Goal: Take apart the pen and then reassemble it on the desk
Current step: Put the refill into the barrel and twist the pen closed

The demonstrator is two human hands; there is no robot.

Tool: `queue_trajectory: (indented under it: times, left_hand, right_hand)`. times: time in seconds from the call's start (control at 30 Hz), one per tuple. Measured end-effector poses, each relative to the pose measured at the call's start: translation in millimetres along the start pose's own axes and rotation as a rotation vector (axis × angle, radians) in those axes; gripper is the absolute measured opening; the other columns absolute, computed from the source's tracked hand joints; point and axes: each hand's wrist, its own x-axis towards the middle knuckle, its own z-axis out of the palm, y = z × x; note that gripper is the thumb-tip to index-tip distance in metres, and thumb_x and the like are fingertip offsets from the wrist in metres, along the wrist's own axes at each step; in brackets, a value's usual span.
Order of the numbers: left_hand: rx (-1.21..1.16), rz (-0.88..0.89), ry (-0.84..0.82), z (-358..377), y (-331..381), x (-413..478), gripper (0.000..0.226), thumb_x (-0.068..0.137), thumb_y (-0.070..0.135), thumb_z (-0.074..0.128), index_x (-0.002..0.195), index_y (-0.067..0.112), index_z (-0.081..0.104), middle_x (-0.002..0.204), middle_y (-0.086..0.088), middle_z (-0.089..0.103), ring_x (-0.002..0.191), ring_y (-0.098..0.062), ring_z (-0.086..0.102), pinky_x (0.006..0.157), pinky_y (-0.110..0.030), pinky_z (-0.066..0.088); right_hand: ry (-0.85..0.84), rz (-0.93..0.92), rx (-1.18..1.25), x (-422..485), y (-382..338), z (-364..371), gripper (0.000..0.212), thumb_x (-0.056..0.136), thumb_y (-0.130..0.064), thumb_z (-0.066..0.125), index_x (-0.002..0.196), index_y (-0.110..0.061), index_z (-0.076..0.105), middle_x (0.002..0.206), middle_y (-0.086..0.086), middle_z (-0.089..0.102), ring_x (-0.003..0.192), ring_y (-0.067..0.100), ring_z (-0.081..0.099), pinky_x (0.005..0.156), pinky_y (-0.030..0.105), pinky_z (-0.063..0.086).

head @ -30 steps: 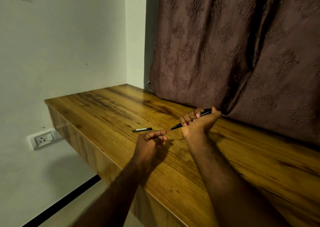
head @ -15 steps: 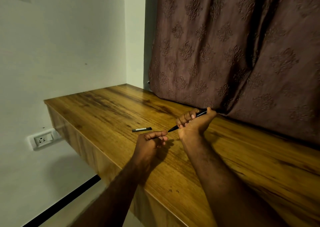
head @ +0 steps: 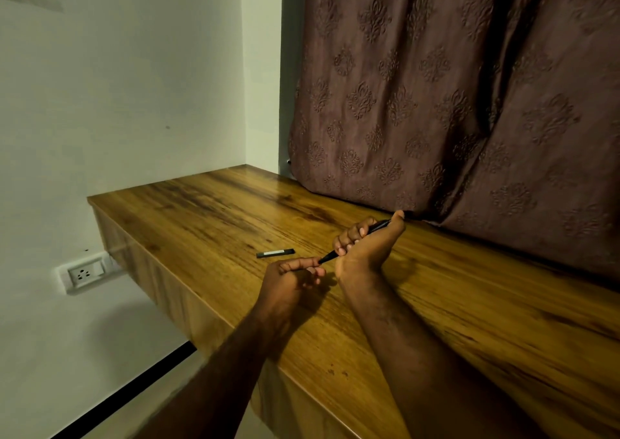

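My right hand (head: 364, 250) grips a black pen body (head: 377, 227) above the wooden desk (head: 469, 304), its pointed tip aimed left and down. My left hand (head: 288, 282) sits just left of it, thumb and forefinger pinched on the pen's tip (head: 327, 258). A black pen cap (head: 275, 253) with a pale clip lies flat on the desk, a little left of both hands, untouched. Fingers hide the middle of the pen.
A brown patterned curtain (head: 453, 103) hangs along the desk's back edge, close behind my right hand. A white wall with a power socket (head: 85, 272) lies to the left, below the desk's left edge. The desk's front edge runs under my forearms.
My left hand has moved up and right until its fingertips closed on the pen's tip. My right hand shifted the pen slightly toward it. The cap has not moved.
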Motion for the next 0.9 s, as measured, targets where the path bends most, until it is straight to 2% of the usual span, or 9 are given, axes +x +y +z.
queue_trajectory:
  times: [0.1,0.2,0.33,0.47,0.53,0.6,0.7,0.77,0.9]
  left_hand:
    - [0.028,0.017,-0.004,-1,-1,0,0.015,0.088,-0.012,0.049,0.089,-0.007,0.064,0.066,-0.013,0.062,0.046,-0.007,0.059,0.040,-0.015,0.045]
    - [0.072,0.048,-0.009,-1,-2,-1,0.013,0.090,-0.004,0.053,0.088,-0.010,0.064,0.060,-0.008,0.063,0.045,-0.006,0.059,0.042,-0.015,0.046]
    - [0.094,0.098,0.031,-2,-3,0,0.015,0.091,0.000,0.055,0.096,-0.013,0.060,0.064,-0.010,0.058,0.045,-0.003,0.058,0.043,-0.014,0.046]
    - [0.045,0.097,0.095,-10,-4,7,0.014,0.088,0.007,0.060,0.092,-0.007,0.063,0.068,-0.008,0.059,0.050,-0.005,0.057,0.046,-0.017,0.047]
    - [-0.036,0.089,0.106,-13,-4,11,0.008,0.087,0.006,0.061,0.088,-0.002,0.064,0.068,-0.006,0.061,0.053,-0.006,0.055,0.048,-0.017,0.048]
    - [-0.113,0.082,0.095,-15,-4,13,0.006,0.086,0.004,0.062,0.081,0.003,0.064,0.064,-0.004,0.062,0.053,-0.007,0.055,0.048,-0.016,0.048]
    - [-0.126,0.081,0.062,-19,-3,14,0.010,0.083,0.007,0.065,0.073,0.009,0.066,0.063,-0.003,0.064,0.055,-0.008,0.055,0.050,-0.016,0.048]
    - [-0.085,0.076,0.027,-21,-4,13,0.008,0.076,0.015,0.069,0.069,0.011,0.066,0.065,-0.003,0.066,0.056,-0.009,0.056,0.054,-0.018,0.047]
    - [-0.023,0.058,-0.054,-22,-5,14,0.019,0.065,0.028,0.072,0.070,0.010,0.066,0.066,-0.003,0.066,0.057,-0.009,0.057,0.054,-0.018,0.046]
  right_hand:
    - [0.018,-0.001,-0.003,6,5,-3,0.061,0.084,-0.071,0.039,0.051,-0.019,0.034,0.044,-0.002,0.024,0.035,0.015,0.020,0.038,0.018,0.018]
    - [0.013,0.010,-0.042,8,5,-4,0.055,0.087,-0.060,0.044,0.053,-0.018,0.036,0.044,-0.003,0.027,0.035,0.013,0.022,0.038,0.020,0.019]
    - [0.013,0.089,-0.065,7,7,-4,0.046,0.093,-0.046,0.043,0.059,-0.016,0.040,0.042,-0.004,0.034,0.038,0.013,0.032,0.044,0.026,0.028]
    - [-0.008,0.114,-0.179,10,15,-6,0.041,0.097,-0.038,0.040,0.064,-0.014,0.046,0.051,0.001,0.045,0.046,0.016,0.045,0.053,0.029,0.040]
    - [-0.003,0.127,-0.344,13,18,-12,0.037,0.097,-0.033,0.040,0.067,-0.014,0.048,0.056,0.001,0.048,0.048,0.015,0.046,0.049,0.028,0.036]
    - [-0.047,0.180,-0.460,18,20,-22,0.034,0.097,-0.032,0.040,0.069,-0.015,0.049,0.053,-0.001,0.044,0.042,0.012,0.039,0.040,0.023,0.026]
    - [-0.151,0.288,-0.455,23,21,-30,0.030,0.097,-0.032,0.038,0.072,-0.016,0.045,0.044,-0.004,0.036,0.032,0.008,0.028,0.034,0.015,0.015]
    - [-0.203,0.341,-0.422,24,20,-31,0.028,0.097,-0.030,0.038,0.073,-0.016,0.043,0.040,-0.005,0.032,0.028,0.007,0.024,0.034,0.014,0.014]
    - [-0.266,0.415,-0.421,22,22,-33,0.028,0.097,-0.029,0.038,0.073,-0.015,0.043,0.038,-0.006,0.030,0.026,0.007,0.023,0.031,0.011,0.014]
